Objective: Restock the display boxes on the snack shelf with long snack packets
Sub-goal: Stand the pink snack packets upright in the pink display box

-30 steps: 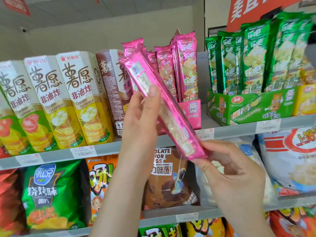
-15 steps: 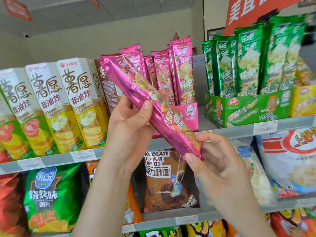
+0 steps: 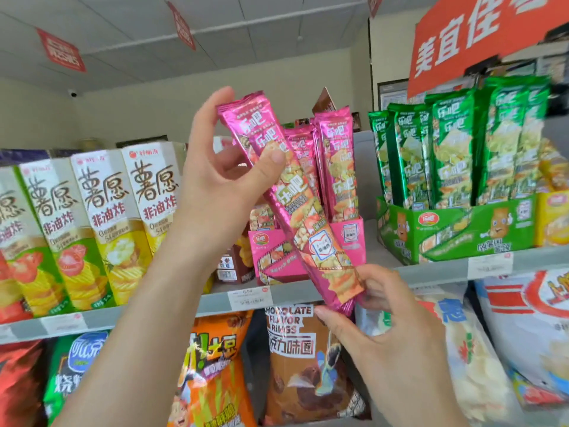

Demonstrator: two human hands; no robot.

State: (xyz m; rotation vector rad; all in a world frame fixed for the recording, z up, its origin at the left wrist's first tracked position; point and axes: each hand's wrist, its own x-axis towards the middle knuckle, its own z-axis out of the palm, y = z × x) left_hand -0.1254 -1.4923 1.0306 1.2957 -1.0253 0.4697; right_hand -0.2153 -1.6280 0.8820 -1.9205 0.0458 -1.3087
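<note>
While you hold the pink snack packet (image 3: 308, 229) slantwise in front of the snack shelf (image 3: 431, 272), both hands are on it. Your left hand (image 3: 221, 186) grips the upper part, with the thumb across the printed face and the fingers curled behind. Your right hand (image 3: 394, 331) pinches the lower end, thumb beneath the bottom seal, fingers at the far edge.

Packet orientation: top end up and to the left, bottom end down and to the right, printed side toward you. It is in the air, overlapping the pink display box (image 3: 277, 257) from the front, not inside it. I cannot tell whether you hold one packet or two pressed together.

Pink box: on the upper shelf, with standing pink packets (image 3: 338, 167) upright in it.

To its right, apart from it: the green display box (image 3: 455, 232), filled with upright green packets (image 3: 452, 149).

To its left: a row of tall chip cartons (image 3: 101, 226).

Shelf below: a brown chocolate rings bag (image 3: 301, 365), directly under your right hand.
</note>
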